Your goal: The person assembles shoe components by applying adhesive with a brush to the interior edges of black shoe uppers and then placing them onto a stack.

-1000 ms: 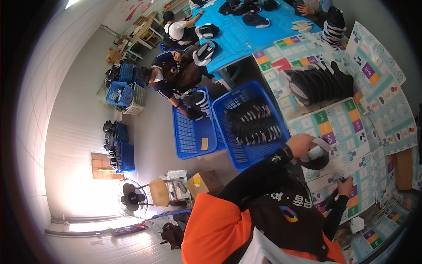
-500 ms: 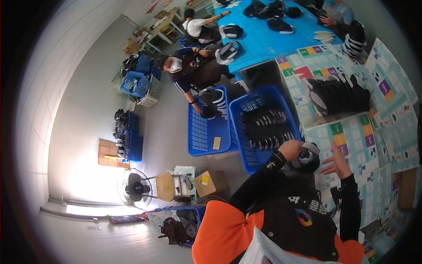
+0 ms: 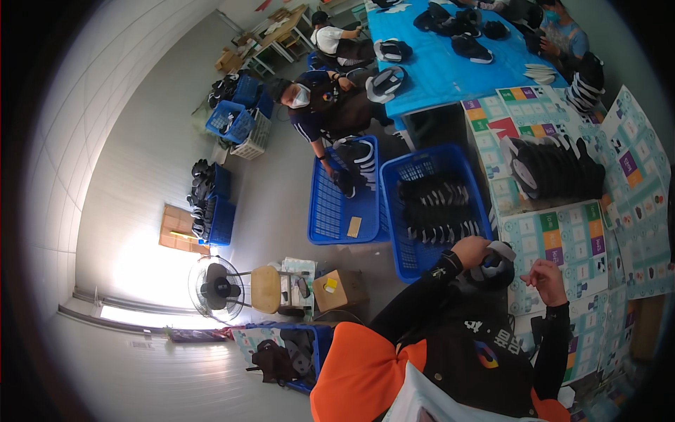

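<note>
My left hand (image 3: 470, 252) is closed on a black-and-grey shoe upper (image 3: 494, 271), held in front of me at the near edge of the covered table. Just to its right, my right hand (image 3: 547, 283) is raised with its fingers curled together, apart from the shoe upper. Whatever its fingertips may pinch is too small to make out. Beyond my hands, a row of black shoe uppers (image 3: 555, 169) stands packed together on the table. To the left, a blue basket (image 3: 398, 246) holds rows of black uppers with pale edges.
A second blue basket (image 3: 325, 226) stands farther left, where a seated co-worker (image 3: 327, 102) reaches in. Printed sheets (image 3: 555, 228) cover my table. Shoe uppers lie on a blue table (image 3: 429, 88) behind. A fan (image 3: 219, 289), a stool (image 3: 265, 289) and a cardboard box (image 3: 339, 290) stand at the left.
My right hand has gone from spread fingers to curled ones. The left hand keeps hold of the shoe upper. The whole view has shifted slightly, and the co-worker's hand moved within the basket.
</note>
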The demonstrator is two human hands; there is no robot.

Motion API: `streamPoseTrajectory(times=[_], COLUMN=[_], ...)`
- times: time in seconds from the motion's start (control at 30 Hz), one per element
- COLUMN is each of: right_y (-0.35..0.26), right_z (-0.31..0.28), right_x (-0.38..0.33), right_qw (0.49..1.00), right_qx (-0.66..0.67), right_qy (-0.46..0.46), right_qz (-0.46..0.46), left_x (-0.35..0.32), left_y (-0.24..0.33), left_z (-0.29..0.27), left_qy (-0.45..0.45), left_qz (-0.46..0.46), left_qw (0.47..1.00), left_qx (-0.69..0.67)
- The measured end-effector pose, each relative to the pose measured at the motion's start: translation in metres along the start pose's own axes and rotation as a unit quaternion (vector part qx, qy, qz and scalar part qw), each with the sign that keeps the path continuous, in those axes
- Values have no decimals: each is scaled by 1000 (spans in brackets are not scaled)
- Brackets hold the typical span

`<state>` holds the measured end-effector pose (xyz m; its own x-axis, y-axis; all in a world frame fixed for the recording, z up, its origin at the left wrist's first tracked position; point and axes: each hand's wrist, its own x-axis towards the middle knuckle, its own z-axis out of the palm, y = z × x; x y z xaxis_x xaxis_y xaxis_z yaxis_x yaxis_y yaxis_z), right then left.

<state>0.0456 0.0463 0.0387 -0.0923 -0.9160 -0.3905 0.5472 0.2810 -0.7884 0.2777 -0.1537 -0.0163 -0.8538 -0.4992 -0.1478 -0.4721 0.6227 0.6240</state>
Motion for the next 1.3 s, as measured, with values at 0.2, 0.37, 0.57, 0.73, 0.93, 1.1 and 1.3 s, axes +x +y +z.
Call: streamPoseTrajectory(times=[0.2,0.37,0.57,0.73,0.93,1.1,1.3], right_y=[5,14,16,19,24,30,38], right_z=[-3,-13,-15,-17,-15,-19,-30], right_x=[-5,-9,-15,-19,-24,-26,-31], right_qw=[1000,999,998,997,995,994,990], right_qx=[3,24,29,30,38,50,50], right_qy=[8,28,50,67,87,94,131], right_qz=[2,-17,-13,-15,-20,-21,-16], left_x=[3,6,8,10,15,15,15], left_y=[8,19,14,18,15,17,19], left_z=[3,-6,-4,-7,-3,-5,-10], left_qy=[-4,-27,-29,-44,-52,-45,-62], left_qz=[27,13,22,23,36,39,48], left_qw=[1000,999,999,999,998,998,997], left_qx=[11,-11,-6,-9,-2,-8,-29])
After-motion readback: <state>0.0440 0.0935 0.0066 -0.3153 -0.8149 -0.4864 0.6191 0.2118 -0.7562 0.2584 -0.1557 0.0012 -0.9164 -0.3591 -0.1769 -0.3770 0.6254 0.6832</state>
